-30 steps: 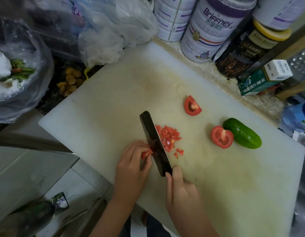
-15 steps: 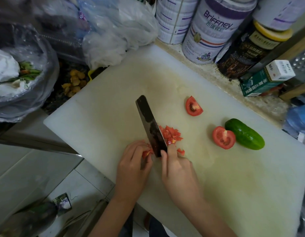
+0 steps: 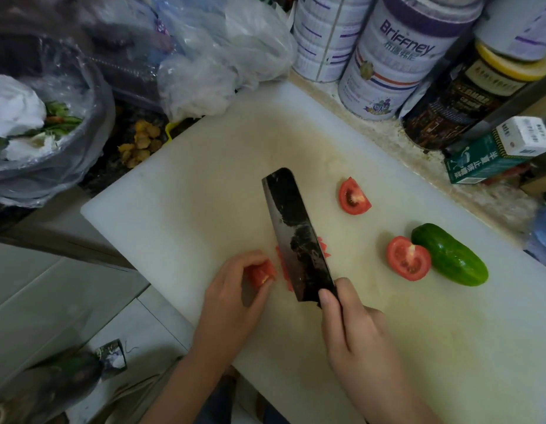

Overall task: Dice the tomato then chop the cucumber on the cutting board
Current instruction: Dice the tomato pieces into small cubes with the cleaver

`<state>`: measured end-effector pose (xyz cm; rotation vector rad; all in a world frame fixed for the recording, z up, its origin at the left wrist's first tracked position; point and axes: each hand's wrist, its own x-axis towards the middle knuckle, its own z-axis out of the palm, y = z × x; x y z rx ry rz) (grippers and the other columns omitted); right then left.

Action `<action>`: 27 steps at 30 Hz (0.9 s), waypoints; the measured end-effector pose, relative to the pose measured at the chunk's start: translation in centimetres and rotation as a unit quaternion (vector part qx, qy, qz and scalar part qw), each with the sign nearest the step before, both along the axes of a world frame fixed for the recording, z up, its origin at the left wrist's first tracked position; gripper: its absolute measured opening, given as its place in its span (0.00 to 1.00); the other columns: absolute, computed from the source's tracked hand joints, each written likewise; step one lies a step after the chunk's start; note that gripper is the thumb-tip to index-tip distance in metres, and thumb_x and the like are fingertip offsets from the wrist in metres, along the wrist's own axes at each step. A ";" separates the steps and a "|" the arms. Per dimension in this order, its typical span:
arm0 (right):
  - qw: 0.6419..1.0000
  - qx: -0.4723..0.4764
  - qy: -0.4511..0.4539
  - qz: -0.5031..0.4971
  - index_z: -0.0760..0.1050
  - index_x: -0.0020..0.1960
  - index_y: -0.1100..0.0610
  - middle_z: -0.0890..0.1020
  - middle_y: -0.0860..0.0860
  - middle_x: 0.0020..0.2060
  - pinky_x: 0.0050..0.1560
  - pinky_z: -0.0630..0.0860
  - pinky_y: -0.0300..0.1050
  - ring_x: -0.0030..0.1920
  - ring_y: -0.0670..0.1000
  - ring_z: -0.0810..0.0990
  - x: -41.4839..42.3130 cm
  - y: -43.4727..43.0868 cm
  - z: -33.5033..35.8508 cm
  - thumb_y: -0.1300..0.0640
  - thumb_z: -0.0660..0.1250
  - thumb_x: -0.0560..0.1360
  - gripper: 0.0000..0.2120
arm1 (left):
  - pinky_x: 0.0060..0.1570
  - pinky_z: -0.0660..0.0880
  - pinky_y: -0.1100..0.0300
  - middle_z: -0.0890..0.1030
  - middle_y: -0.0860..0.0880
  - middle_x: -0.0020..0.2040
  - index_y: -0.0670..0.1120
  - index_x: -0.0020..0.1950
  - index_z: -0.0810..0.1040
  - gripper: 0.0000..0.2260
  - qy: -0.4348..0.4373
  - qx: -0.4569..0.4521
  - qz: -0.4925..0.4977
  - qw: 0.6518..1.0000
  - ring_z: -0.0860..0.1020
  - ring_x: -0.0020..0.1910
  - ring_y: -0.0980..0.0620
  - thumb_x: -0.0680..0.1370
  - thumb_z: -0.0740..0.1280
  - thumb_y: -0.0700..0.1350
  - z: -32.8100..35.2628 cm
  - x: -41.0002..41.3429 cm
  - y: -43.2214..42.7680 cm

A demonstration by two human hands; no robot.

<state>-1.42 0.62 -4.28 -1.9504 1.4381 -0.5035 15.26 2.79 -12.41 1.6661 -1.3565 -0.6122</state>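
On the white cutting board [image 3: 189, 191] my left hand [image 3: 232, 298] pinches a small tomato piece [image 3: 261, 274] against the board. My right hand [image 3: 354, 335] grips the handle of a dark cleaver [image 3: 299, 237], whose blade lies tilted over the pile of diced tomato [image 3: 323, 247], hiding most of it. A tomato wedge [image 3: 353, 197] lies farther back. A tomato half [image 3: 408, 258], cut face up, sits to the right, touching a whole green cucumber [image 3: 449, 254].
Large tins [image 3: 397, 59], a dark jar [image 3: 467, 96] and a green box [image 3: 492, 154] line the counter behind the board. Plastic bags [image 3: 216, 53] and a bag-lined bin of scraps [image 3: 36, 123] stand at the back left. The board's near-left corner overhangs the floor.
The cleaver has tipped from edge-down to lying flatter over the diced pile. My right hand drew back toward me. My left hand shifted slightly left with its tomato piece.
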 end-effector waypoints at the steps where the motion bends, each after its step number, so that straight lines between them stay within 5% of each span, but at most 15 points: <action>1: 1.000 -0.001 -0.004 0.005 0.59 0.41 0.43 0.72 0.43 0.25 0.24 0.57 0.31 0.23 0.46 0.68 -0.2 0.2 -0.2 0.43 0.51 0.78 0.08 | 0.59 0.71 0.71 0.77 0.59 0.57 0.48 0.58 0.76 0.16 0.002 0.009 -0.002 1.000 0.77 0.57 0.63 0.72 0.74 0.39 0.0 0.2 0.1; 6: 1.000 -0.010 0.003 0.027 0.66 0.49 0.46 0.69 0.43 0.21 0.24 0.56 0.26 0.22 0.40 0.68 -0.5 0.5 -1.8 0.42 0.53 0.77 0.09 | 0.64 0.65 0.73 0.78 0.52 0.61 0.46 0.56 0.79 0.13 -0.050 0.015 -0.023 0.998 0.73 0.63 0.63 0.73 0.72 0.46 0.5 1.2 0.3; 10: 0.999 -0.030 0.014 0.031 0.67 0.50 0.49 0.62 0.40 0.20 0.23 0.55 0.31 0.22 0.40 0.66 -0.1 0.4 -2.2 0.44 0.53 0.77 0.10 | 0.64 0.66 0.71 0.78 0.51 0.57 0.44 0.57 0.81 0.16 -0.105 -0.012 -0.018 0.994 0.74 0.59 0.58 0.76 0.67 0.53 1.1 1.5 0.6; 18: 0.994 -0.092 0.030 0.054 0.67 0.52 0.55 0.60 0.40 0.23 0.19 0.61 0.38 0.22 0.48 0.70 0.9 0.2 -1.4 0.45 0.49 0.81 0.15 | 0.52 0.76 0.63 0.80 0.50 0.49 0.43 0.50 0.83 0.11 -0.129 -0.021 0.008 0.991 0.79 0.48 0.55 0.76 0.68 0.49 0.6 1.7 0.9; 27: 0.993 -0.083 0.079 0.042 0.65 0.47 0.52 0.59 0.40 0.23 0.19 0.55 0.39 0.20 0.50 0.69 0.7 0.1 -2.1 0.42 0.46 0.81 0.16 | 0.58 0.73 0.68 0.80 0.48 0.54 0.41 0.57 0.82 0.13 -0.134 -0.013 -0.018 0.991 0.77 0.52 0.56 0.77 0.66 0.46 0.3 1.5 0.7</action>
